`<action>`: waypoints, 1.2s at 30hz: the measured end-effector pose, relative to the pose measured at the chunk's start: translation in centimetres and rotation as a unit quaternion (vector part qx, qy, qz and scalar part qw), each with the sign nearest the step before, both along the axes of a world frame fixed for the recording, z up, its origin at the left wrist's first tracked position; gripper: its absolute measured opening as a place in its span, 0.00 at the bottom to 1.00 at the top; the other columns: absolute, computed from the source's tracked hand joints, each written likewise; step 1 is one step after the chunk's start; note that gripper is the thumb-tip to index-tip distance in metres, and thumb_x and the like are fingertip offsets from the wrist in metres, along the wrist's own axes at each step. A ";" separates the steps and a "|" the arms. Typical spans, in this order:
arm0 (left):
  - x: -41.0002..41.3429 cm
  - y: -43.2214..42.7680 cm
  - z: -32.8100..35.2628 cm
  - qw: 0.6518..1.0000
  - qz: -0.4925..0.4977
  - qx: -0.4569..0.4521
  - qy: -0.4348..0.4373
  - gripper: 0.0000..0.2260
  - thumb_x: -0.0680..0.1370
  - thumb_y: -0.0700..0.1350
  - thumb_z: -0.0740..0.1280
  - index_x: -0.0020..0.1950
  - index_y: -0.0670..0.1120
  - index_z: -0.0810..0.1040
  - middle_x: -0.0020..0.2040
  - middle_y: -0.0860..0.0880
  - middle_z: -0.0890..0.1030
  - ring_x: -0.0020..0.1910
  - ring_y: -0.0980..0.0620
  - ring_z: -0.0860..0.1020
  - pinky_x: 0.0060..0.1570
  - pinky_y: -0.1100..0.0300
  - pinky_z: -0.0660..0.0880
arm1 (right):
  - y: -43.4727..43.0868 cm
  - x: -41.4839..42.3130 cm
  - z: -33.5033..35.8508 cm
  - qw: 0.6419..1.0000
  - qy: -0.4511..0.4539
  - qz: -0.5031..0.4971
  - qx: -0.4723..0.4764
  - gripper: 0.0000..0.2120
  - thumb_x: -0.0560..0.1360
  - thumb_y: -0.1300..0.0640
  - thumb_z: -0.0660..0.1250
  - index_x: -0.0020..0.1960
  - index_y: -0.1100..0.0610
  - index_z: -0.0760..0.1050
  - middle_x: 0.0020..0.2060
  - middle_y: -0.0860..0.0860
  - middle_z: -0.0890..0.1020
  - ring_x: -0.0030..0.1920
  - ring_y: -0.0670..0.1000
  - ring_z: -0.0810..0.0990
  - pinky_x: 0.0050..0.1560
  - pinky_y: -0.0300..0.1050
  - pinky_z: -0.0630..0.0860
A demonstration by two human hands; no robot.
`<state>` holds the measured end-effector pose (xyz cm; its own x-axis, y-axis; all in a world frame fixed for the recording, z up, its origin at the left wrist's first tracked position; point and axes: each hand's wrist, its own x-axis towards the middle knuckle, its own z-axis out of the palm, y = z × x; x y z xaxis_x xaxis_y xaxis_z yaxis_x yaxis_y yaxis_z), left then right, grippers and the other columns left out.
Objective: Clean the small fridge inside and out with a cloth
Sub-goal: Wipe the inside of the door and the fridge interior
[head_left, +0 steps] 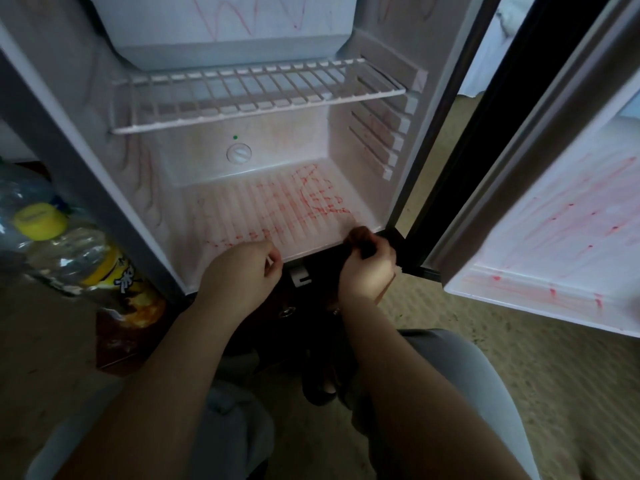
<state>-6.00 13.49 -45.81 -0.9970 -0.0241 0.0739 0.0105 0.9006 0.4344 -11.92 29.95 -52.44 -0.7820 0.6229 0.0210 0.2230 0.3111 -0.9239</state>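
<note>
Both hands sit at the front edge of the fridge floor. The right hand is near the front right corner, its fingers curled around a dark cloth that bunches just above the knuckles. The left hand is near the middle of that edge with fingers curled and thumb pressed in; whether it pinches a corner of the cloth or nothing, I cannot tell. Red marks cover the ridged fridge floor, thickest toward the back right, and most of the cleaning looks not yet done. The main risk, as I judge it, is smearing: a dark cloth hides how much pigment it has picked up, so a loaded one may drag colour into the grooves or onto the paler side walls. A careless reach toward the back wall could also nudge the dial or lift the wire shelf off its rails. The small fridge holds no food: the wire shelf is bare, and the freezer box above it shows only red scribbles on its face. The open door stands to the right, its bottom shelf empty but streaked red. On the ground beside the fridge's left wall, a clear plastic bottle with a yellow cap lies on its side, contents unclear, and a snack bag lies just in front of it.
</note>
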 end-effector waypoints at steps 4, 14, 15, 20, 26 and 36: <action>1.0 -2.3 -0.3 0.999 0.001 -0.008 -0.044 0.06 0.79 0.48 0.64 0.52 0.49 0.79 0.45 0.53 0.80 0.39 0.58 0.76 0.39 0.64 0.72 | -1.5 0.8 -0.9 0.995 -0.012 0.058 0.082 0.14 0.73 0.70 0.63 0.55 0.60 0.79 0.56 0.56 0.78 0.56 0.55 0.76 0.49 0.29 0.61; 3.9 -3.2 0.1 0.998 0.004 0.008 -0.064 0.07 0.78 0.49 0.65 0.55 0.51 0.79 0.49 0.54 0.81 0.44 0.57 0.76 0.45 0.60 0.76 | -3.8 3.7 -1.3 0.958 0.040 0.248 0.136 0.16 0.69 0.73 0.64 0.51 0.58 0.82 0.51 0.53 0.80 0.54 0.53 0.77 0.54 0.39 0.72; 4.2 -3.0 0.3 0.998 0.007 0.013 -0.054 0.07 0.78 0.48 0.65 0.55 0.50 0.80 0.49 0.54 0.81 0.44 0.57 0.76 0.45 0.59 0.76 | -3.8 3.9 -1.0 0.960 0.056 0.242 0.131 0.16 0.69 0.73 0.65 0.51 0.58 0.82 0.51 0.53 0.80 0.55 0.53 0.76 0.57 0.42 0.74; 7.5 -4.9 1.4 0.996 0.079 0.036 0.014 0.05 0.76 0.45 0.67 0.51 0.49 0.81 0.47 0.51 0.82 0.44 0.53 0.79 0.46 0.56 0.76 | -7.9 6.8 1.5 0.906 0.190 0.343 0.158 0.16 0.69 0.71 0.69 0.52 0.57 0.81 0.51 0.53 0.80 0.55 0.52 0.76 0.59 0.41 0.73; 11.0 -8.4 1.2 0.983 0.181 0.030 -0.019 0.06 0.77 0.46 0.65 0.51 0.50 0.81 0.48 0.50 0.83 0.47 0.50 0.80 0.45 0.56 0.74 | -14.3 10.1 -0.8 0.823 0.172 0.510 0.182 0.17 0.65 0.71 0.68 0.50 0.57 0.83 0.47 0.53 0.82 0.50 0.55 0.80 0.49 0.45 0.78; 12.3 -11.1 1.0 0.969 0.232 0.067 0.044 0.07 0.76 0.45 0.66 0.52 0.48 0.81 0.47 0.48 0.84 0.46 0.47 0.81 0.46 0.54 0.76 | -16.4 8.8 5.3 0.846 0.364 0.362 0.147 0.13 0.69 0.70 0.67 0.51 0.60 0.82 0.48 0.56 0.79 0.51 0.52 0.75 0.59 0.30 0.66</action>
